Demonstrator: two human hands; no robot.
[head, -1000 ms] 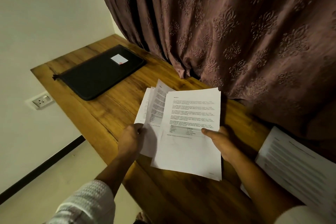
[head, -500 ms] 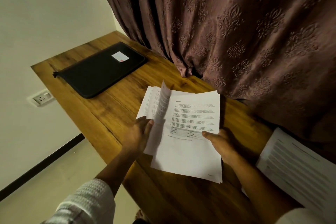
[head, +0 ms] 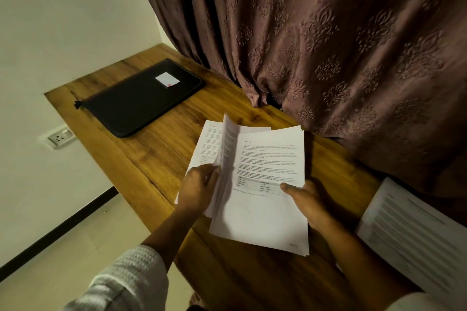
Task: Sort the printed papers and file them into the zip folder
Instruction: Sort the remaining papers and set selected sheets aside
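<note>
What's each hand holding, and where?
Right hand holds the paper stack by its right edge; left hand grips the lifted sheet by its left edge.

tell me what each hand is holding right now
Left hand: pinches the lifted sheet at the left side of the stack.
Right hand: grips the printed papers, thumb on top.

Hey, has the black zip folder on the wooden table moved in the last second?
No. The black zip folder stays at the far left corner of the wooden table.
</note>
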